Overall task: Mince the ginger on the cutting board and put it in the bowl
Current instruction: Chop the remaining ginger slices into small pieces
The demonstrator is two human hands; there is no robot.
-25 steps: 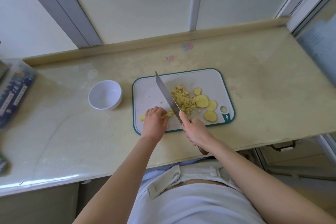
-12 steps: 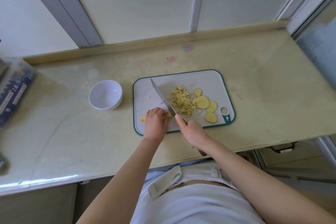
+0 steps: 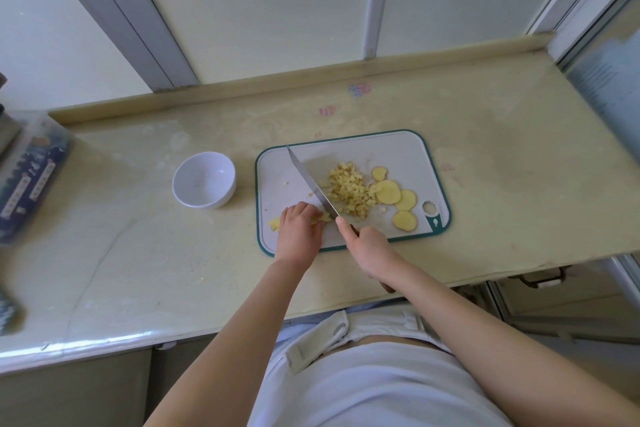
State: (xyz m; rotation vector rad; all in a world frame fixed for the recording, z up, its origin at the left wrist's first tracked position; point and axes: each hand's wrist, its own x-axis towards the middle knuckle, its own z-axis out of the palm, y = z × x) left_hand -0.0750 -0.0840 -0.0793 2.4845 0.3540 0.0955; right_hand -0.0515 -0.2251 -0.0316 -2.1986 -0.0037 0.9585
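Note:
A white cutting board (image 3: 398, 149) with a green rim lies on the counter. On it sits a pile of diced ginger (image 3: 348, 189) and three round ginger slices (image 3: 388, 191) to its right. My left hand (image 3: 298, 230) curls over a strip of ginger (image 3: 274, 224) at the board's near left corner. My right hand (image 3: 370, 246) grips the handle of a knife (image 3: 310, 182), forefinger laid along the spine. The blade lies low on the board, just right of my left fingers. An empty white bowl (image 3: 204, 180) stands left of the board.
The beige counter (image 3: 502, 184) ends at a raised back ledge and at a near edge by my waist. A dark blue printed box (image 3: 27, 180) sits at the far left. A cabinet handle (image 3: 540, 279) shows below the counter at the right.
The knife blade has come down from a raised tilt to lie low on the board beside my left fingers. My left hand stays on the ginger strip.

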